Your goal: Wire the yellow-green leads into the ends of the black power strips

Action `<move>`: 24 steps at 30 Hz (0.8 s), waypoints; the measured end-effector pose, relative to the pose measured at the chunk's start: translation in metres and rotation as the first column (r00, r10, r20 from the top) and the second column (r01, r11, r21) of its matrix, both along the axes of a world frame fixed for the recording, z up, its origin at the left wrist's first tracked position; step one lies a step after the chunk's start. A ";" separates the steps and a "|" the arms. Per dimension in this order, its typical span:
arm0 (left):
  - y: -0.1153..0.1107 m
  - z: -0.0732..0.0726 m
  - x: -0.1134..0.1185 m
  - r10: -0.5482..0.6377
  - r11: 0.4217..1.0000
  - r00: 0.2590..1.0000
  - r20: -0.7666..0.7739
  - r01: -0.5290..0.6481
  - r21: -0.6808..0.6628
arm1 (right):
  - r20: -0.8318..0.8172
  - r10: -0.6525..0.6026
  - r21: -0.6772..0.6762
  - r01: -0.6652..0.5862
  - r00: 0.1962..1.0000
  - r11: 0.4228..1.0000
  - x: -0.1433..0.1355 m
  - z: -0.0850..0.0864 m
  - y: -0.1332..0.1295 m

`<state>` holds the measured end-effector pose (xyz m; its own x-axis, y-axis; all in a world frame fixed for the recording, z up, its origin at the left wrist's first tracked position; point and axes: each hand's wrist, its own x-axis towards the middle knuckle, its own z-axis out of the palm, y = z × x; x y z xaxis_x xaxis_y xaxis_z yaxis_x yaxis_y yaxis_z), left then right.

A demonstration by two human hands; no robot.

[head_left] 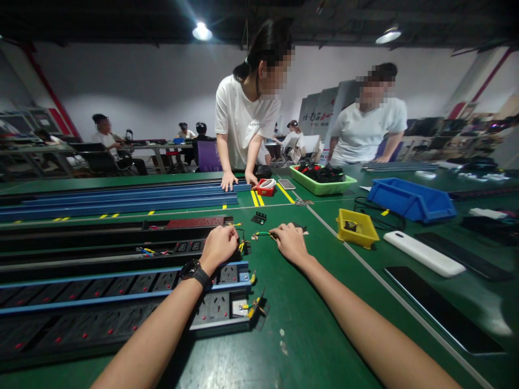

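My left hand bends over the right end of a black power strip. Its fingers are drawn together, and whatever is between them is hidden. My right hand lies low over the table, its fingertips closed on one end of a short green-and-yellow wire. Beyond the hands sits a small black bracket. Nearer to me lie two more strips: a blue-edged socket strip and a grey-edged socket strip, with yellow-green wires at their right ends. Behind my left hand is a strip with red sockets.
Across the green table, a co-worker's hands rest on blue rails. A red box, green basket, yellow bin and blue bin stand around. A dark phone-like slab and white device lie right.
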<state>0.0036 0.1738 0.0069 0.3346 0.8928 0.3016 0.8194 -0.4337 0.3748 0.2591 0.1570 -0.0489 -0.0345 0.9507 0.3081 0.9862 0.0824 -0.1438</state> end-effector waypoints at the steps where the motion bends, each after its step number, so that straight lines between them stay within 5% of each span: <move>1: 0.000 0.000 0.000 0.000 1.000 1.000 0.001 0.000 0.000 | 0.002 -0.001 0.005 0.001 1.000 1.000 0.000 0.000 0.000; 24: -0.001 0.001 0.001 0.006 1.000 1.000 -0.006 -0.006 -0.017 | 0.030 0.003 0.196 -0.009 1.000 0.981 -0.007 -0.003 -0.004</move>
<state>0.0043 0.1728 0.0078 0.3312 0.8997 0.2842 0.8242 -0.4225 0.3771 0.2519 0.1528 -0.0517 -0.0523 0.8718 0.4870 0.9892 0.1123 -0.0948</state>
